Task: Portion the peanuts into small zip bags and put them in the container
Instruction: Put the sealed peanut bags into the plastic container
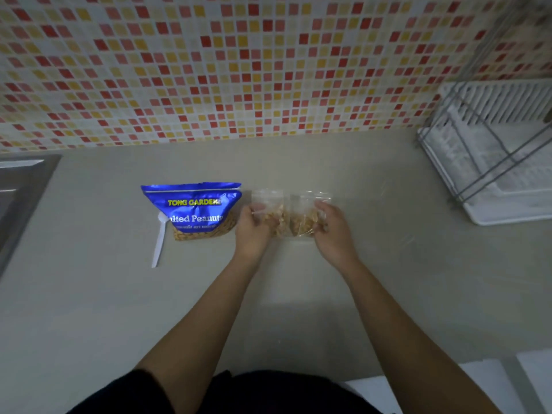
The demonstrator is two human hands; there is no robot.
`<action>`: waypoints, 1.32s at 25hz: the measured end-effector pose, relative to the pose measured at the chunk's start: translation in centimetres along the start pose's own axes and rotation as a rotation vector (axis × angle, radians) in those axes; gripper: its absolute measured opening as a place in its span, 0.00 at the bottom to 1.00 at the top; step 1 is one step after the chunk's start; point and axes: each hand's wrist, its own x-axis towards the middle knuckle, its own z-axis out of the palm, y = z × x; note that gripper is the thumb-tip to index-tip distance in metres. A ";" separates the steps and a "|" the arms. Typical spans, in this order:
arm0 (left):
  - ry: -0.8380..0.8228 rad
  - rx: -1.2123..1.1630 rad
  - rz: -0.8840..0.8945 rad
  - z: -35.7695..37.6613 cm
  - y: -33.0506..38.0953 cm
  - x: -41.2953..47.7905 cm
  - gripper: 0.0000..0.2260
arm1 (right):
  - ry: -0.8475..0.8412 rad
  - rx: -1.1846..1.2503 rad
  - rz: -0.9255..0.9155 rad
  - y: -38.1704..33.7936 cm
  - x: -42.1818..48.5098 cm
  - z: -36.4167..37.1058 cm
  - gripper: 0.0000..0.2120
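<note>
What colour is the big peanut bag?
Blue peanut bag with yellow and white lettering, head view.

I am standing in a home kitchen: a red, yellow and white mosaic-tiled wall [239,61] fills the upper frame, a steel sink [21,186] sits at left, a white dish rack [493,150] at upper right.

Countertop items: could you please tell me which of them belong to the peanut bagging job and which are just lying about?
Part of the job:
- blue peanut bag
- left zip bag, held by the left hand
- right zip bag, held by the right hand
- white plastic spoon

Just lying about:
- dish rack
- sink
</note>
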 end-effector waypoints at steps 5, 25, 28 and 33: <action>0.045 0.428 -0.052 3.3 0.2 3.0 0.12 | -0.201 -0.186 0.048 0.4 3.5 0.7 0.23; 0.131 1.190 0.342 1.1 -1.4 1.5 0.12 | 0.275 -0.424 0.234 5.3 2.8 -2.3 0.25; 0.073 1.115 0.335 0.8 -1.5 1.4 0.11 | 0.158 -0.501 0.690 7.2 1.4 -3.5 0.32; 0.078 1.130 0.390 0.7 -1.5 1.0 0.10 | 0.234 -0.455 0.673 7.4 0.7 -4.2 0.33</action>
